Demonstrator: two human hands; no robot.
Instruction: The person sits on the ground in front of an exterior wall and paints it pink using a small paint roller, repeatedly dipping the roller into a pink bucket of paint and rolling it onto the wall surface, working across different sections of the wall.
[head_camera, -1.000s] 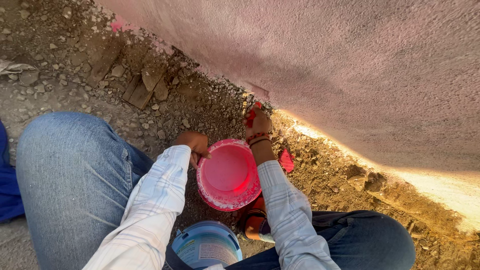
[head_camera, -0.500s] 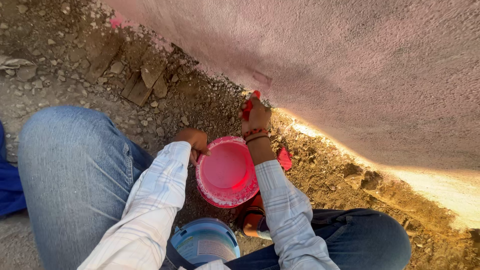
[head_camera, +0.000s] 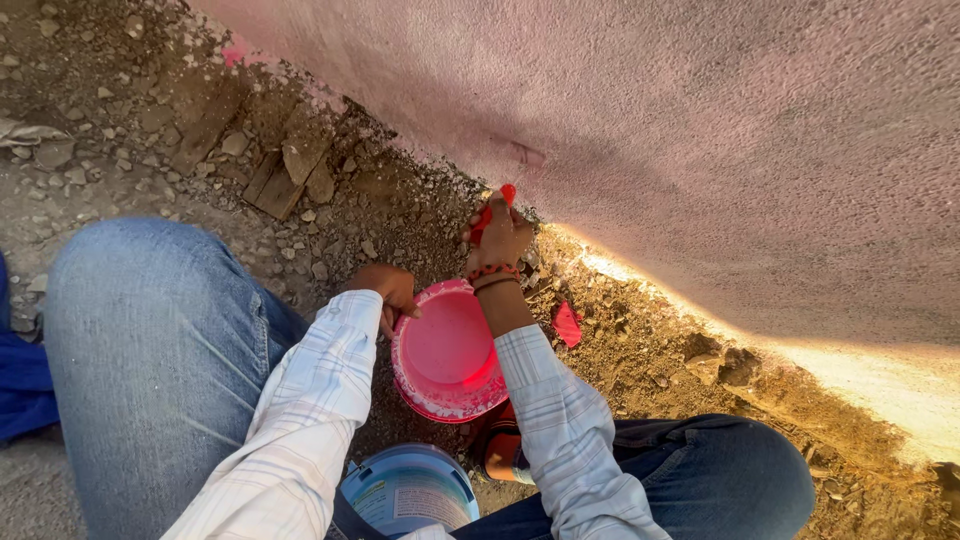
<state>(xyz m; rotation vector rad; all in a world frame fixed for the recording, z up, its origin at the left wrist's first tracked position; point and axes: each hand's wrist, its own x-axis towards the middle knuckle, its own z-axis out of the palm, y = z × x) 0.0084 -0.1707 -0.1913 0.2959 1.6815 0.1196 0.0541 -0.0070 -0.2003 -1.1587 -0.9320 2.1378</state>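
Right hand is closing its fingers tight around a red-handled brush, working the wall base. Left hand is gripping the pink bowl rim, tilted between knees; paint is likely spilling if it tips further.

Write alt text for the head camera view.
A crouching person's right hand presses a red-handled brush to the base of a pink wall, while the left hand steadies a pink paint bucket on stony ground.

Pink paint bowl: round, open, tilted, paint-coated inside, near the wall base. Red brush: tip touching the wall's bottom edge.
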